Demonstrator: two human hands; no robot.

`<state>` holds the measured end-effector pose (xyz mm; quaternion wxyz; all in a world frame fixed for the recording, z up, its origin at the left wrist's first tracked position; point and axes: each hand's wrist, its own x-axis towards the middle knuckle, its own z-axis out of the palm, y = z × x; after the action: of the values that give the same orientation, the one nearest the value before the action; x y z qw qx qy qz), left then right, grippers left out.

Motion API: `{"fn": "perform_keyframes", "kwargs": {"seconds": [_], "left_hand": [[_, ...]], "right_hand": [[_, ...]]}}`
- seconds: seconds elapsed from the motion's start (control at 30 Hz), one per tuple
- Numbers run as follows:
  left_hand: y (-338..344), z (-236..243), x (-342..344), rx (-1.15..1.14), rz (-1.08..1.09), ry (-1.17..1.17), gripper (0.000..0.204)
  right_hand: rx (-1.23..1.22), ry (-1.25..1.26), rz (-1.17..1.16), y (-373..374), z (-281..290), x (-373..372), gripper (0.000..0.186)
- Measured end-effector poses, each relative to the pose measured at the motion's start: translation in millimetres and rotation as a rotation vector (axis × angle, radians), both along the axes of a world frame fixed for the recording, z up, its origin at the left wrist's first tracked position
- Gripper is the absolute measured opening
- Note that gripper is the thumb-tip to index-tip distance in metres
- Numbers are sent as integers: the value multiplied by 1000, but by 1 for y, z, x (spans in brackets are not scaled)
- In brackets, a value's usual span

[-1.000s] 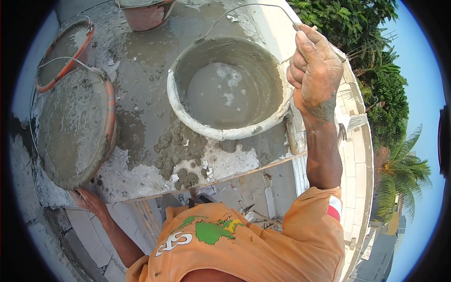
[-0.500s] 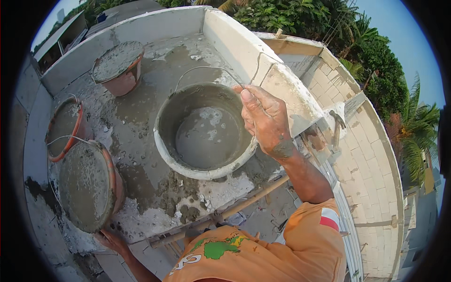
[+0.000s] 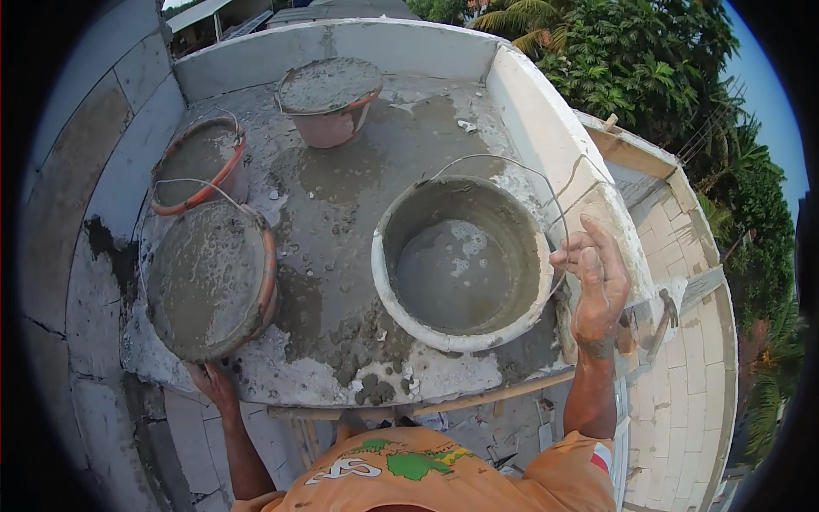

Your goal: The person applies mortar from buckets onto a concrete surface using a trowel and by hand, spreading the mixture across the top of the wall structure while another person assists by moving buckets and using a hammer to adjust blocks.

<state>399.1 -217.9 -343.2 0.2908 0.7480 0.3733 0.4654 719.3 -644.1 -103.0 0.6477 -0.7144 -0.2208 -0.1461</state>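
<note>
A wide round tub (image 3: 465, 337) with a pale, mortar-caked rim stands on the slab, with wet grey mortar low inside it. Its thin wire handle (image 3: 519, 162) arches over the far side and down the right. Beside that wire is my right hand (image 3: 600, 282), open, its fingers loosely bent and the fingertips close to or touching the handle. On the left, a bucket with an orange-red rim (image 3: 271, 256) is full to the brim with mortar. My left hand (image 3: 218, 388) reaches up to its near edge; the bucket hides the fingertips.
Two more mortar buckets stand farther back, an orange-rimmed bucket (image 3: 241, 162) at left and a pinkish bucket (image 3: 328, 130) beyond. Low block walls (image 3: 409, 49) bound the wet slab (image 3: 358, 205). A hammer (image 3: 663, 324) lies right, and a wooden pole (image 3: 478, 394) runs along the near edge.
My right hand has loosened from the wire handle, which it was pinching, and its fingers have opened. The view has swung, shifting everything rightward. My left hand stays at the full bucket.
</note>
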Motion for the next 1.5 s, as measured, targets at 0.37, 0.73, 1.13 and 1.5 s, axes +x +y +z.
{"fn": "perform_keyframes", "kwargs": {"seconds": [0.37, 0.73, 1.13, 1.5], "left_hand": [[1, -8, -6, 20, 10, 12, 49], [6, -23, -16, -16, -1, -29, 44], [6, -35, -18, -135, 30, -46, 43], [11, -48, -42, -88, -14, 279, 46]], "right_hand": [[-31, 461, 238, 57, 70, 36, 29], [-116, 185, 25, 107, 120, 212, 15], [110, 171, -142, 147, 37, 343, 9], [-906, -548, -795, 105, 27, 348, 80]]}}
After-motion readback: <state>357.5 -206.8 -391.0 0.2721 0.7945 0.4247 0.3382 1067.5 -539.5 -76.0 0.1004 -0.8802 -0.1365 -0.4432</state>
